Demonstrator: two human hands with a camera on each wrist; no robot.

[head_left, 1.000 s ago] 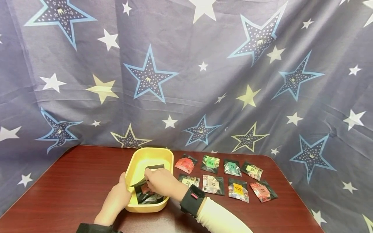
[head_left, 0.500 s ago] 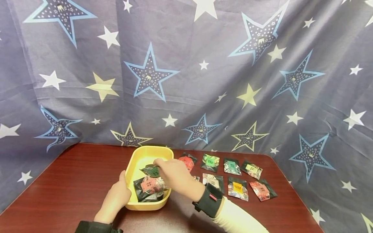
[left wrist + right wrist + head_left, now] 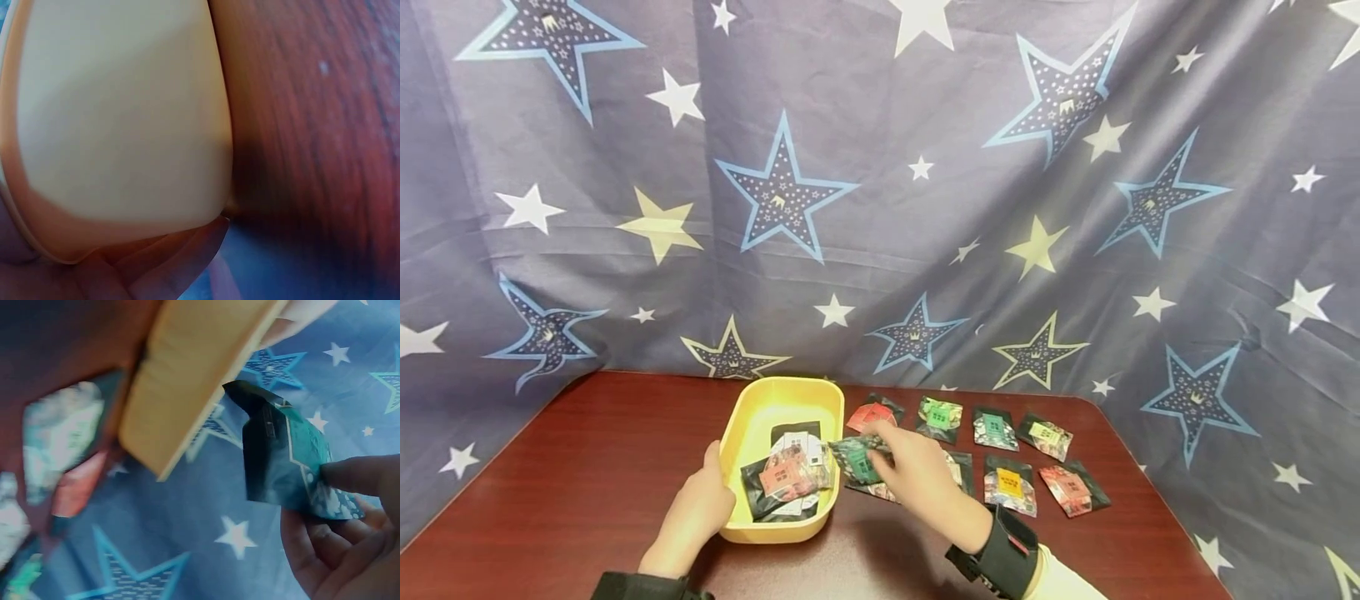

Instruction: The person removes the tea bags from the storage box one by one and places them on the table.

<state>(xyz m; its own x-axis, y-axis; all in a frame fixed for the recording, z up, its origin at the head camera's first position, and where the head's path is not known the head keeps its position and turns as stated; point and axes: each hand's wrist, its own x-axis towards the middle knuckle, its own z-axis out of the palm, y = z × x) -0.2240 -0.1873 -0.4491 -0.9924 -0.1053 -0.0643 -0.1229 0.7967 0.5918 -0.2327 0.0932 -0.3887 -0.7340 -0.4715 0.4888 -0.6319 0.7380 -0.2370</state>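
Note:
My left hand (image 3: 698, 504) grips the left side of a yellow plastic tub (image 3: 778, 533), thumb at the rim. The left wrist view shows fingers (image 3: 181, 265) curled against the tub's outer wall (image 3: 125, 125). Just past the tub's right rim, my right hand (image 3: 917, 475) pinches a small black sachet (image 3: 853, 457) with a teal label. From the right wrist view, thumb and fingers press that sachet (image 3: 281, 456) at its end, and it is held tilted. Inside the tub lie several more sachets, a red-labelled one (image 3: 786, 475) on top.
Sachets lie in two rows right of the tub: red (image 3: 868, 414), green (image 3: 938, 417), teal (image 3: 992, 429) and yellow-green (image 3: 1047, 437) behind, orange (image 3: 1010, 483) and salmon (image 3: 1072, 489) in front. My right hand covers part of the front row. A star-patterned curtain (image 3: 880, 208) hangs behind the table (image 3: 587, 467).
My right hand has lifted the teal-labelled sachet out of the tub and carried it right, over the rim. The left hand keeps its grip on the tub.

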